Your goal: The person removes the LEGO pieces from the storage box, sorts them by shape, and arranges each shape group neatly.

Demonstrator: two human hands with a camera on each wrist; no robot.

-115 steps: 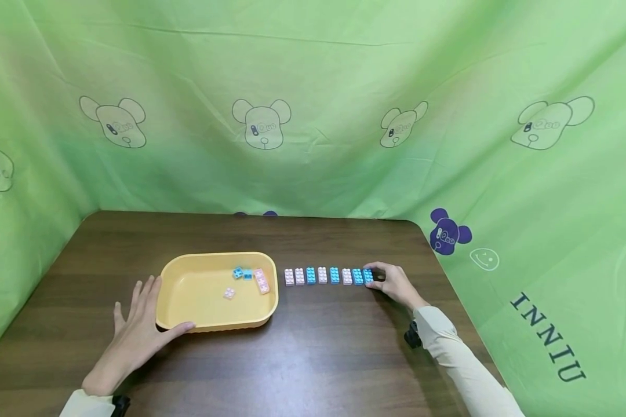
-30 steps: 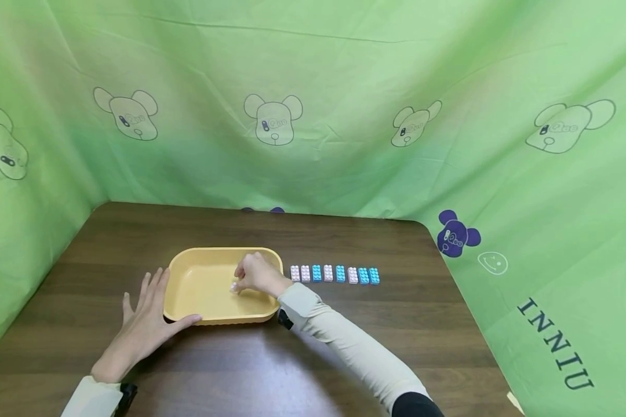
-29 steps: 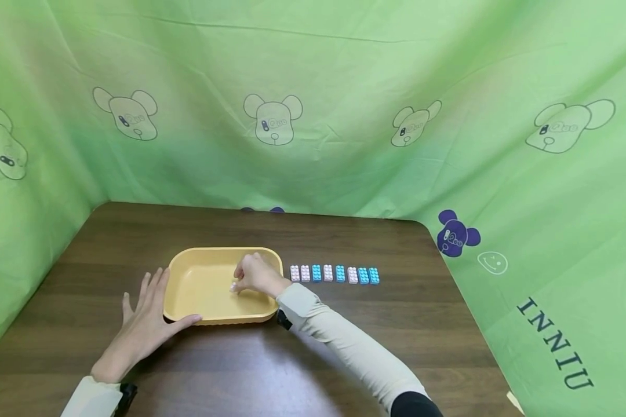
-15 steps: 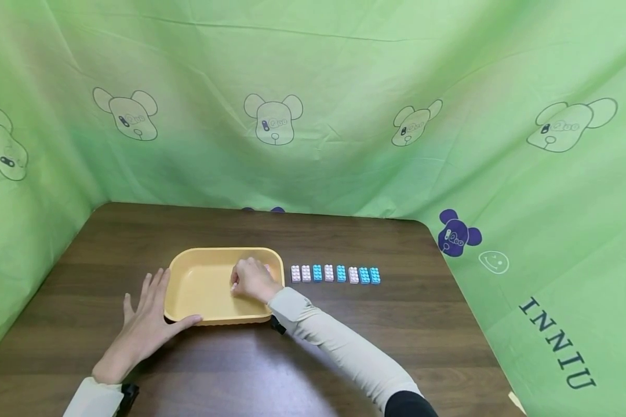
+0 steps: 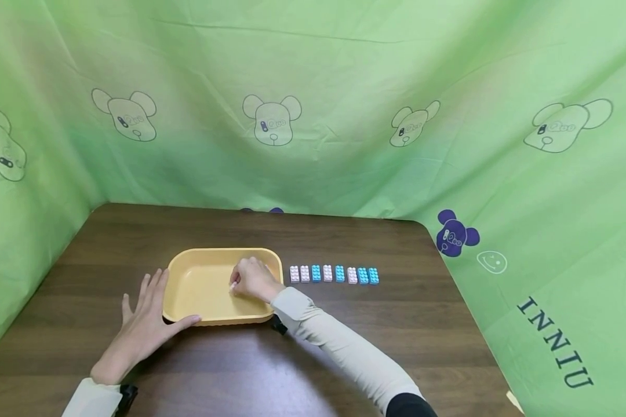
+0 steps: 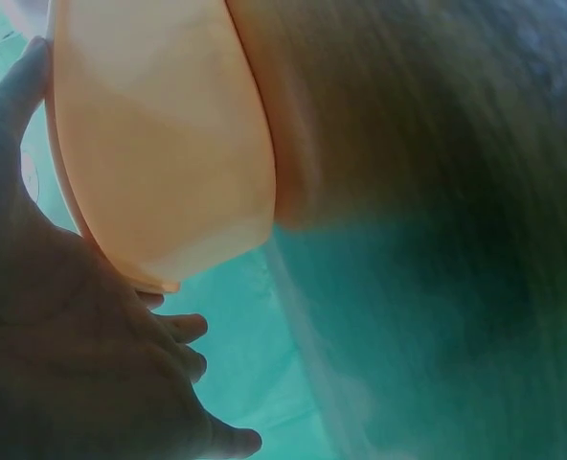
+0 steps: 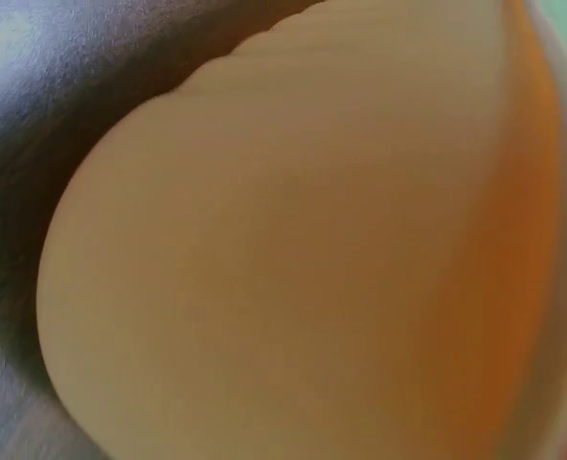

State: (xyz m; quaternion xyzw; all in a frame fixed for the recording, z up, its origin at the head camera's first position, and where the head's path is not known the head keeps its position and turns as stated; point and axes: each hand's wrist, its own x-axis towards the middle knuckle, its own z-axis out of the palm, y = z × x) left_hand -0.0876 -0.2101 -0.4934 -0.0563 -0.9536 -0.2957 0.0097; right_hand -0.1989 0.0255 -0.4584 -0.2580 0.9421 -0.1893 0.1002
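Note:
In the head view my left hand rests at the left end of a yellow tray, fingers spread and thumb along its near rim. The left wrist view shows this hand against the tray's outer wall. Inside the tray, toward its right side, my right hand has curled fingers and pinches a small pale pink toy brick, mostly covered by the fingertips. Other bricks in the tray are hidden behind this hand. The right wrist view is filled by the tray's wall; that hand's fingers are not seen there.
Right of the tray, several pink and blue toy bricks stand in a straight row on the brown wooden table. A green printed curtain hangs behind the table and along its sides.
My right hand has left the blue brick at the row's right end and moved left into the tray. There it has turned slightly over the small pink brick. My left hand stays on the tray.

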